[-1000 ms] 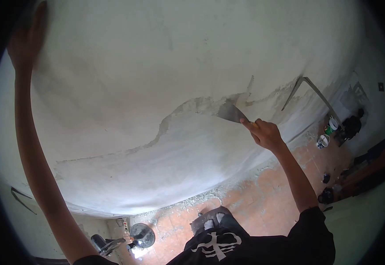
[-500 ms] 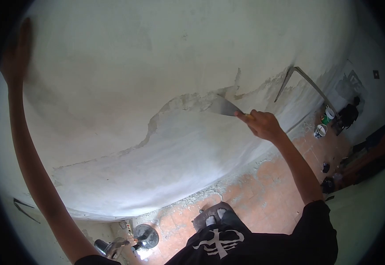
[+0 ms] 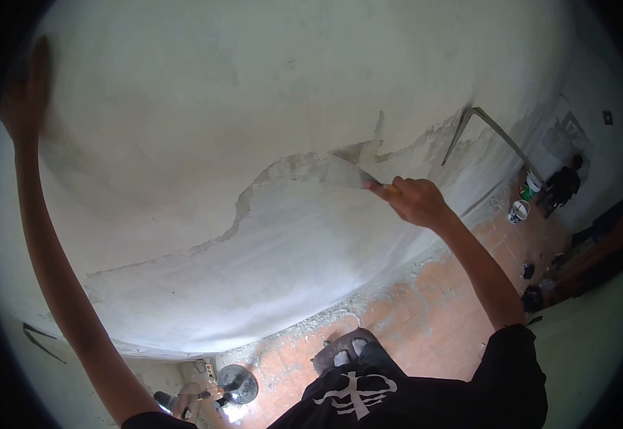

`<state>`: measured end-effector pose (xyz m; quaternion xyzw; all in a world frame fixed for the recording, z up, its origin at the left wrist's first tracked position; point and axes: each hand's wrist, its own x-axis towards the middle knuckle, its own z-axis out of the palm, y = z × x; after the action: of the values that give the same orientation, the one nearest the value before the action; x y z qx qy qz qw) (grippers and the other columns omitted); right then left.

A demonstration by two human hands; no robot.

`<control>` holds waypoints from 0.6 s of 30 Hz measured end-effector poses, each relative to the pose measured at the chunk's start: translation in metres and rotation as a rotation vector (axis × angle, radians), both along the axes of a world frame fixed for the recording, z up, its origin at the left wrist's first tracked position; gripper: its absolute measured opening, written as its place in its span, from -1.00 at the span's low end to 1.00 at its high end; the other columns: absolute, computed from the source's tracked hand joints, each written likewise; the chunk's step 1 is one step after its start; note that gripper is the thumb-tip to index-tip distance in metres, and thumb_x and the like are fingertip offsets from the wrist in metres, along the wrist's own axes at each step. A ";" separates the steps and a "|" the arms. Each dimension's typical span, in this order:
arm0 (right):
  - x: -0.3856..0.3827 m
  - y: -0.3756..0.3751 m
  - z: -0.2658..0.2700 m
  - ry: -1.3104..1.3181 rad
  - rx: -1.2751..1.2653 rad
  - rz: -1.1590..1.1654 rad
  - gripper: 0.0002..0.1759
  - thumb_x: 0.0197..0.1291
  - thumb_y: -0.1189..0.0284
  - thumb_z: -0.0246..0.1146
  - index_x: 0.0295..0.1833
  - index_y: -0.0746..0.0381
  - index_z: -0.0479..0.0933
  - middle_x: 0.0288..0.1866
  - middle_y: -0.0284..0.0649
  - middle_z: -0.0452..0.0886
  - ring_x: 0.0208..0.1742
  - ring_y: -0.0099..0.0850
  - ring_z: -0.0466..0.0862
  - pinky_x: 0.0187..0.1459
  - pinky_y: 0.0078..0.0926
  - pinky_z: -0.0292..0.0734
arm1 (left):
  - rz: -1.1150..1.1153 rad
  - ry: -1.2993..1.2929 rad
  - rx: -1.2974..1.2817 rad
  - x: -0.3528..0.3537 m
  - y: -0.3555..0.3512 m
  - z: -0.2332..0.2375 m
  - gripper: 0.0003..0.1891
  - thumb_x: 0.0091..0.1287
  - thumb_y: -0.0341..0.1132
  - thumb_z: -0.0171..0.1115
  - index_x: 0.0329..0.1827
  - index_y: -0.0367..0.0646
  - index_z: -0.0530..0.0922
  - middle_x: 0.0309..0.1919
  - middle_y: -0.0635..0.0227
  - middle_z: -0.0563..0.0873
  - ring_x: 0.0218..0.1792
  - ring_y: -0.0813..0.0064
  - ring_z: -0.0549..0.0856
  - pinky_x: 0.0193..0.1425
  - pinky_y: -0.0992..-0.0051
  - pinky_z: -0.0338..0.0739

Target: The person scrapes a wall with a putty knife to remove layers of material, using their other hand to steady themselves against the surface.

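Observation:
My right hand [image 3: 415, 200] is closed around the yellowish handle of a putty knife [image 3: 351, 175]. The wide metal blade lies against the wall [image 3: 311, 243], over a band of peeling paint [image 3: 276, 171]. Just right of the blade a darker bare patch [image 3: 360, 151] shows, with a narrow strip running up from it. High at the far left, my left hand [image 3: 26, 100] rests against the wall with a finger stretched upward. Its other fingers are partly lost in the dark edge of the view.
A bent metal bracket [image 3: 494, 125] stands out from the wall at right. Beyond it are two buckets [image 3: 519, 211] and a dark chair [image 3: 563, 187]. Debris lines the tiled floor [image 3: 426, 307] along the wall. A fan [image 3: 237, 385] stands low at left. My feet [image 3: 351, 350] are on a dark surface.
My right hand and the putty knife have shifted slightly left along the peeling band, showing more of the darker patch. My left hand stays nearly in place.

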<state>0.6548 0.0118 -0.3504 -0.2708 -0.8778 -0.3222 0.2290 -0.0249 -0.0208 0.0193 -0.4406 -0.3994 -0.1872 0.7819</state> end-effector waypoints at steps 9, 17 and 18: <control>0.000 0.002 0.001 -0.016 0.001 0.010 -0.34 0.24 0.42 0.26 0.47 -0.12 0.33 -0.50 -0.39 0.44 -0.67 -0.60 0.43 -0.67 -0.61 0.38 | 0.273 0.099 0.090 0.009 -0.008 -0.007 -0.62 0.50 -0.13 0.12 0.33 0.06 0.53 -0.08 0.37 0.79 -0.34 0.42 0.77 -0.23 0.52 0.67; -0.005 0.005 -0.006 -0.017 0.045 -0.007 -0.36 0.25 0.42 0.25 0.45 -0.13 0.36 -0.48 -0.40 0.46 -0.68 -0.62 0.42 -0.68 -0.61 0.36 | 0.050 -0.215 0.107 0.054 -0.008 -0.016 -0.64 0.48 -0.11 0.14 0.23 -0.02 0.62 0.02 0.29 0.76 -0.12 0.32 0.77 0.06 0.42 0.63; -0.005 0.008 -0.003 -0.015 0.029 0.005 -0.34 0.21 0.42 0.27 0.45 -0.12 0.36 -0.51 -0.40 0.43 -0.67 -0.60 0.43 -0.66 -0.60 0.37 | -0.001 -0.249 0.140 0.058 -0.013 -0.014 -0.64 0.47 -0.10 0.16 0.21 -0.03 0.63 0.03 0.28 0.75 -0.10 0.30 0.77 0.09 0.41 0.62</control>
<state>0.6502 0.0193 -0.3534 -0.2627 -0.8754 -0.3363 0.2273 0.0331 -0.0336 0.0049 -0.3586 -0.4792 -0.2682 0.7548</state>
